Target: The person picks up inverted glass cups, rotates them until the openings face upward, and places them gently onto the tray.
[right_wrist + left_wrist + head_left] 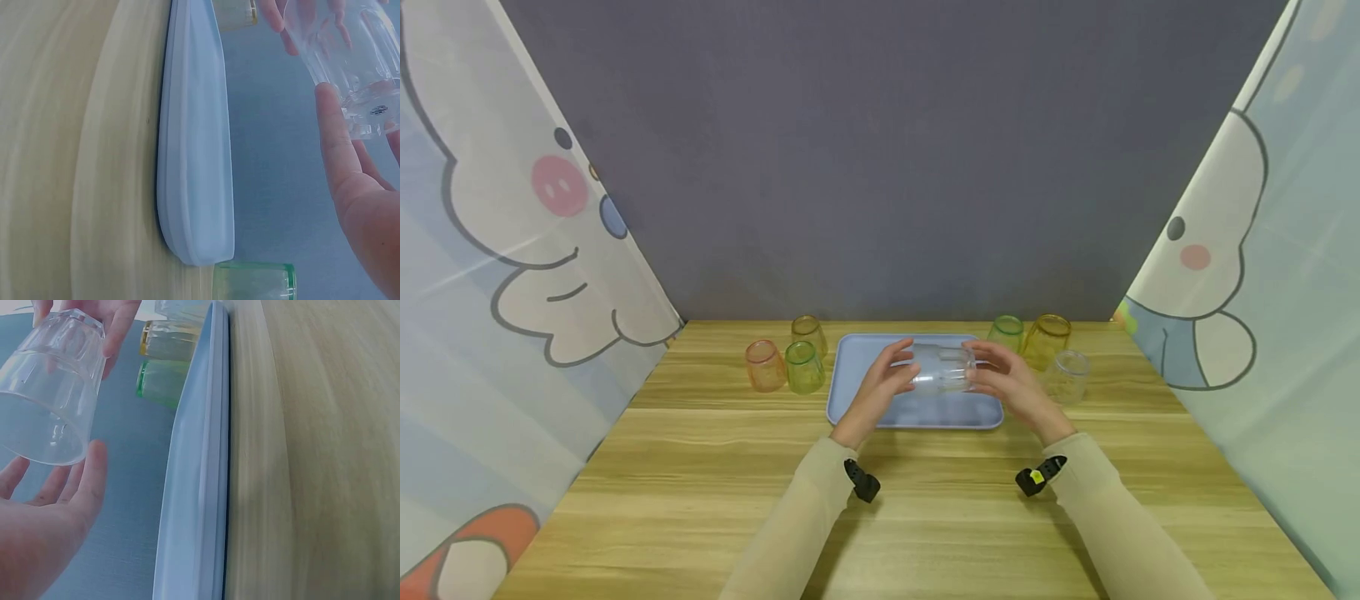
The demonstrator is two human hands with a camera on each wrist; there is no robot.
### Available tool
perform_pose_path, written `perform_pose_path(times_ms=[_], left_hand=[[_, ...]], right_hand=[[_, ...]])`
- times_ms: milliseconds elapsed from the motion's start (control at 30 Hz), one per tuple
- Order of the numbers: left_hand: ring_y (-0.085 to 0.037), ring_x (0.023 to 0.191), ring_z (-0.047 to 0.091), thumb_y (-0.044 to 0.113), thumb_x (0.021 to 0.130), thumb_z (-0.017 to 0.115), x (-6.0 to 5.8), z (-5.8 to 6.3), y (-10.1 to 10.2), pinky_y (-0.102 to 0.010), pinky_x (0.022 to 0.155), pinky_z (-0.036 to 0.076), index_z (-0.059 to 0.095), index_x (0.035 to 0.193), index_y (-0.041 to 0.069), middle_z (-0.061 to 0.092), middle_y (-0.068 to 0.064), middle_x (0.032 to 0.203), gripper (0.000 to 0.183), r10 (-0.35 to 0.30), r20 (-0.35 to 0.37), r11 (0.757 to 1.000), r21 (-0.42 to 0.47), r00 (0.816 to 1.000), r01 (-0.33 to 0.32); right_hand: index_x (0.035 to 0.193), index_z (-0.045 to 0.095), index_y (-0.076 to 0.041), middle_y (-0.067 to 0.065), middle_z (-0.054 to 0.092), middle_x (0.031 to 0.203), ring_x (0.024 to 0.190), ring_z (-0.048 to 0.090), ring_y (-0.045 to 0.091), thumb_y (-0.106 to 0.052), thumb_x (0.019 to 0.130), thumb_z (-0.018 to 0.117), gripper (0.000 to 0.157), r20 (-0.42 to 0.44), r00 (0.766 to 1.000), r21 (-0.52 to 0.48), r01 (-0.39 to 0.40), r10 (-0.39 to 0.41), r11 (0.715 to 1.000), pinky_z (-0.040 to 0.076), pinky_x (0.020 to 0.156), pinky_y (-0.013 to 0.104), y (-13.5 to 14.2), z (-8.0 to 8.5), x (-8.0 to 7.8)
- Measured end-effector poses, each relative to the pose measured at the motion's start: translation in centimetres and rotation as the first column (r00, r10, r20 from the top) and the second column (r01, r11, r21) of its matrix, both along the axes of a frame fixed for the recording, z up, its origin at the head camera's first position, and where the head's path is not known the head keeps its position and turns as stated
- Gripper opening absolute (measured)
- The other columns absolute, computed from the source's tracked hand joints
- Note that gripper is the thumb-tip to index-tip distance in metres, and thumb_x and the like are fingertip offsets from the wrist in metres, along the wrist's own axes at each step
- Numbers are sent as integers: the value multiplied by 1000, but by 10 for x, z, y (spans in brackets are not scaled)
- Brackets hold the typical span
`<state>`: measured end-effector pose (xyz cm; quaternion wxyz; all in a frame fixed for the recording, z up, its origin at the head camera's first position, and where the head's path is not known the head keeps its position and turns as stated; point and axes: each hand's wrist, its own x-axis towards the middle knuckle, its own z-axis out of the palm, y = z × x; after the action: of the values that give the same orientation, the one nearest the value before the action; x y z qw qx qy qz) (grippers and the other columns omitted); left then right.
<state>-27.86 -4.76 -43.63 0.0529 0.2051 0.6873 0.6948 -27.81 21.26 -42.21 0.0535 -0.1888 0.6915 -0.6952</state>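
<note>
A clear drinking glass (pixel 942 369) lies sideways in the air above a light blue tray (pixel 917 412), held between both hands. My left hand (pixel 880 387) holds its open rim end; in the left wrist view the fingertips (pixel 95 459) are right at the rim. At the faceted base end, my right hand (pixel 1015 387) grips with thumb and fingers. A small dark mark shows on the base of the glass (pixel 369 100) in the right wrist view.
Left of the tray stand a pink glass (pixel 765 368), a green glass (pixel 805 371) and an amber glass (pixel 808 333). On the right are another green glass (pixel 1006 331), a yellow glass (pixel 1047 340) and a second clear glass (pixel 1066 379). A grey partition (pixel 880 208) rises behind the table.
</note>
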Motion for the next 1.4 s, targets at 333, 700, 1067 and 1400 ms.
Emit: perform_pose_path(times_ms=[333,700,1067,1400], left_hand=[[-27,133,48,30,100,67,5,1,-6,-46,100,50,35,158,18,43,-7,149,68,-15,-5,1000,-15,1000,15],[-32,123,53,24,98,70,11,8,-10,-54,92,53,47,149,19,50,-13,138,57,48,-33,998,-36,998,-49],[-36,121,53,31,96,72,9,9,-18,-53,89,54,50,145,23,52,-10,132,54,49,-75,996,-68,996,-54],[-31,118,55,22,97,71,12,15,-23,-52,87,55,51,143,19,52,-12,131,51,54,-59,995,-83,997,-59]], right_hand=[[149,44,1,22,48,145,115,63,19,-8,96,67,58,19,1000,-13,-22,23,1000,56,91,38,-5,1,4],[150,40,2,21,44,145,114,61,23,-8,97,66,60,52,992,-21,-113,114,993,55,93,41,-7,5,6],[152,39,-3,23,37,153,120,58,24,-12,98,67,62,65,989,44,-132,129,990,53,97,42,-10,13,8],[152,40,-2,22,40,152,121,58,26,-14,99,66,60,34,989,80,-146,144,986,52,97,49,-13,11,8]])
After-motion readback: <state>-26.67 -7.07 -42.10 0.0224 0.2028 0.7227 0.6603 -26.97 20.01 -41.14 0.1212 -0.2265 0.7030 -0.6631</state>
